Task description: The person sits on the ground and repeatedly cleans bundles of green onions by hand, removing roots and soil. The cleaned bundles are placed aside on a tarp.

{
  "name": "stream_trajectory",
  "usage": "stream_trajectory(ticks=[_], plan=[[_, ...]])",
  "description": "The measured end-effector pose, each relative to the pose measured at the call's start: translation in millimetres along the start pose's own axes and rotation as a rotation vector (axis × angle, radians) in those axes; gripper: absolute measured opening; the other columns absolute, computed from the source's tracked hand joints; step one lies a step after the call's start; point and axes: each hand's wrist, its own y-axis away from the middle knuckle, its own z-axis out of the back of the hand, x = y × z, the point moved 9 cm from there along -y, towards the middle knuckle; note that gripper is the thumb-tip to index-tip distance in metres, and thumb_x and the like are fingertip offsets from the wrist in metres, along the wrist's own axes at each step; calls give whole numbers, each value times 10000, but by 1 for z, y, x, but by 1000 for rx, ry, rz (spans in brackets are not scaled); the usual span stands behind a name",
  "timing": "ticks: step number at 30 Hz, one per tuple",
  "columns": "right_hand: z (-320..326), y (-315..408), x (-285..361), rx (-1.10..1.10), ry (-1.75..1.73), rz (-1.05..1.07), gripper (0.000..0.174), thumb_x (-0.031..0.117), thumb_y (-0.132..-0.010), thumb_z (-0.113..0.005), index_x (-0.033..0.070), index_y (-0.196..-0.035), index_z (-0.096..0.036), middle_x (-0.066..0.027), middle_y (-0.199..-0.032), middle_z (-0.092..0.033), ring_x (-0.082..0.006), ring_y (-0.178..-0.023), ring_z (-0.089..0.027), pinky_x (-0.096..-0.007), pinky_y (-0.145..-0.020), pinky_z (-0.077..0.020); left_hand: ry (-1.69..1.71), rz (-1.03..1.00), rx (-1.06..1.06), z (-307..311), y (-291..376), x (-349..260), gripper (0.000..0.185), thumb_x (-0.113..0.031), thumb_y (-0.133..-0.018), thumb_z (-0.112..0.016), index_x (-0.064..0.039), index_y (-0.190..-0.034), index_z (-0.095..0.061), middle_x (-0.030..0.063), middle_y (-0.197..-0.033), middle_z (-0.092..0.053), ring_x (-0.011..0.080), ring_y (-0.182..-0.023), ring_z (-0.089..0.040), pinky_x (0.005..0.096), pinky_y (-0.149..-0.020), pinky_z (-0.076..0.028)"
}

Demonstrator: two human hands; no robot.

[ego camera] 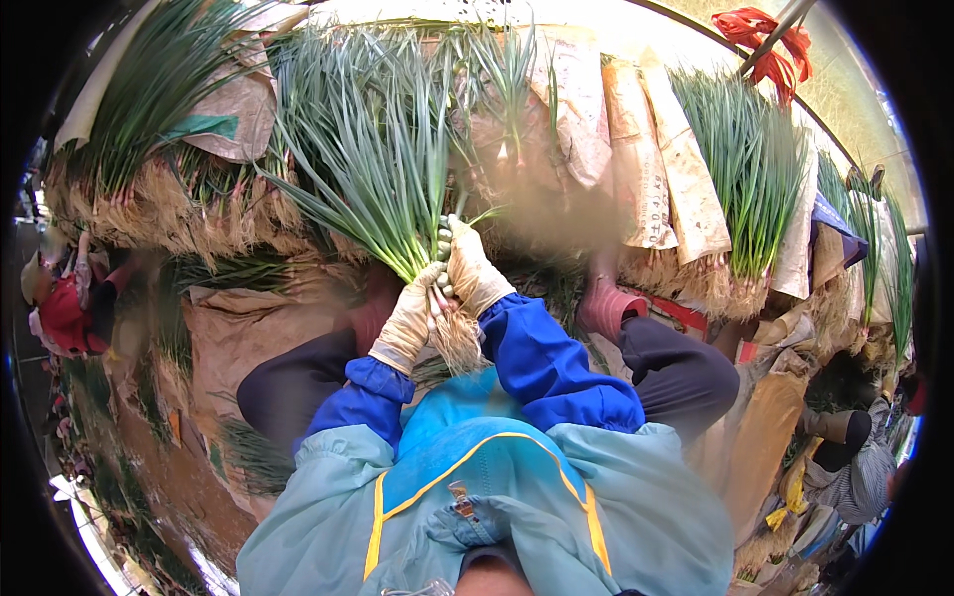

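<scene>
A bunch of green onions (387,179), long-leaved with pale bulbs and stringy tan roots, is held out before my chest. My left hand (410,316), in a soiled cream work glove, wraps the stalks just above the bulbs. On the bunch's right side, my right hand (473,264) grips it in a matching glove, its grey-green fingertips lying along the stems. The two hands touch or nearly touch. Bulbs and roots (453,335) hang below them towards my lap. Leaves fan out up and to the left.
Rows of onion bundles (753,171) line the far side, with woven sacks (648,156) among them. Another sack (246,335) lies by my left knee. A red cloth (768,48) hangs on a pole at upper right. Other people sit at far left (71,313) and far right (850,469).
</scene>
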Motion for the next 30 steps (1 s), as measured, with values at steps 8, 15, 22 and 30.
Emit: stream_trajectory(ticks=[8,15,22,30], plan=[[48,73,28,757,1755,76,364,381,-825,-599,51,-978,-623,-42,-751,-608,-171,-695,-546,-334,-666,-462,235,-349,544,-77,84,-98,269,-223,-894,-554,-68,-1107,-500,-52,-579,-340,73,-515,-406,290,-640,-448],[34,22,241,-469,1508,1136,373,405,-813,-581,66,-964,-551,-175,-843,-637,-311,-838,-619,-398,-748,-476,-144,-163,180,-68,-18,-106,280,-170,-860,-599,-32,-1101,-566,100,-862,-623,152,-600,-578,327,-561,-538],[2,-27,198,-20,1431,689,278,268,-830,-555,15,-890,-653,-130,-787,-654,-240,-709,-615,-339,-683,-471,-469,-49,-71,-83,-90,-76,259,-184,-865,-589,-12,-1059,-582,142,-715,-626,186,-424,-552,296,-398,-486],[-11,15,131,383,1071,409,304,306,-862,-550,18,-932,-616,-157,-887,-617,-242,-835,-567,-330,-766,-432,-718,-42,-58,-75,-77,-63,179,-193,-796,-664,-31,-842,-603,97,-486,-564,146,-285,-460,266,-239,-323]])
